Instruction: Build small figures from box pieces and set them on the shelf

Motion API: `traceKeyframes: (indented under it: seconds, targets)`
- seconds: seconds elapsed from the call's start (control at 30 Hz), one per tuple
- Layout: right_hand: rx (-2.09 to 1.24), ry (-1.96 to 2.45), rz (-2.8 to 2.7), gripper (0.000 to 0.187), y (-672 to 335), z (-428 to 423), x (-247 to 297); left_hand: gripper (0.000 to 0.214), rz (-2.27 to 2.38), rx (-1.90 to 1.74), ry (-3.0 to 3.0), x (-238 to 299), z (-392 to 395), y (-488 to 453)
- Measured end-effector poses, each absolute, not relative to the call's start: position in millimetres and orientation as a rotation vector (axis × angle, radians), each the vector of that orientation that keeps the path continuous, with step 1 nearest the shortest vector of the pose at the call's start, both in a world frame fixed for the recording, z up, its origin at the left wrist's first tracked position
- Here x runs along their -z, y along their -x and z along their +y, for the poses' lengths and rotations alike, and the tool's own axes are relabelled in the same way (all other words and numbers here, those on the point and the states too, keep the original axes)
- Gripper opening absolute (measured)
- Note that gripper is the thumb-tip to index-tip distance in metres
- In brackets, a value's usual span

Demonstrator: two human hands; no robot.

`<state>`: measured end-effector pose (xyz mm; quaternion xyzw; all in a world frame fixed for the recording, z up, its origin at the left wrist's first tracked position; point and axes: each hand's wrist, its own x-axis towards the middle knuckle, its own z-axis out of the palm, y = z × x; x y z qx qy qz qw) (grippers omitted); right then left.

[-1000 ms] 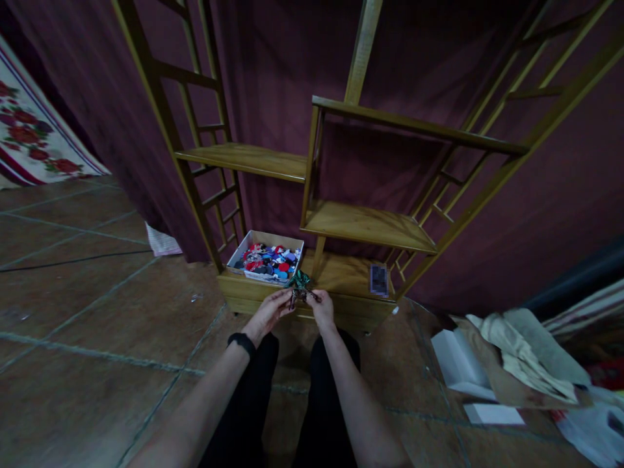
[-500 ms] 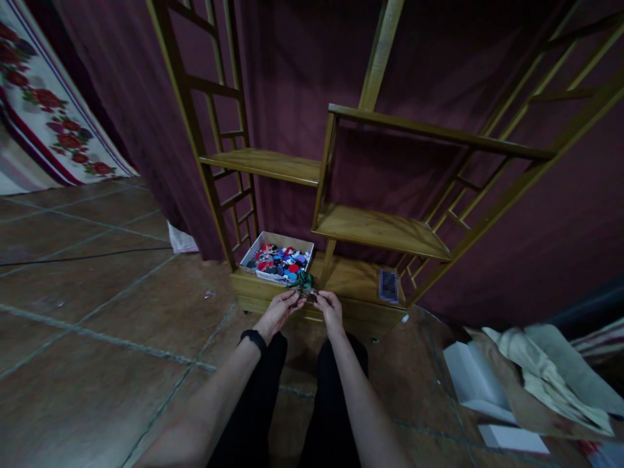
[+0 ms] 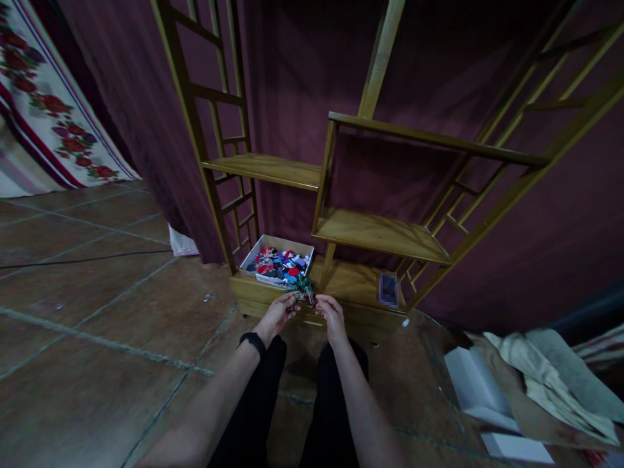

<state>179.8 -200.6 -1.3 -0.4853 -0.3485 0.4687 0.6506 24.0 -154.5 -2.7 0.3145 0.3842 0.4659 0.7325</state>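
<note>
Between my hands is a small tangled bundle (image 3: 304,288), dark green at the top and brownish lower down; it looks like string or cord, but its exact kind is unclear. My left hand (image 3: 277,316) pinches its left side between thumb and fingers. On the other side, my right hand (image 3: 332,314) is closed on the bundle's right edge with the fingertips. Just beyond the bundle, a shallow cardboard box (image 3: 247,262) holds many small flat pieces in red, blue, black, white and purple.
The box sits on the bottom shelf of a wooden shelf unit (image 3: 273,170). A pixelated dark rectangle (image 3: 389,290) is at that shelf's right end. White box-like pieces (image 3: 475,383) and a pale cloth (image 3: 560,383) lie on the right. A black cable (image 3: 88,260) crosses the tiled floor on the left.
The bundle has turned a little between my fingers and its green part looks more spread. Both hands stay in nearly the same place; the view has tipped slightly upward.
</note>
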Motion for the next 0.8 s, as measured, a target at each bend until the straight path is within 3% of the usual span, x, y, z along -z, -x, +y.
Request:
traceKeyframes:
  seconds: [0.37,0.57,0.8]
  targets:
    - [-0.962,1.148,-0.88,0.04,-173.2,-187.8,23.0,0.033,0.799,-1.018,-0.707,-3.5,-159.7,-25.9]
    - [-0.969,1.115,-0.793,0.036,-176.7,-183.8,26.3,0.036,0.77,-0.964,-0.736,-7.0,-160.6,-24.9]
    - [-1.238,0.875,-0.55,0.032,-176.3,-193.5,9.8,0.035,0.822,-0.999,-0.744,-5.7,-157.4,-21.5]
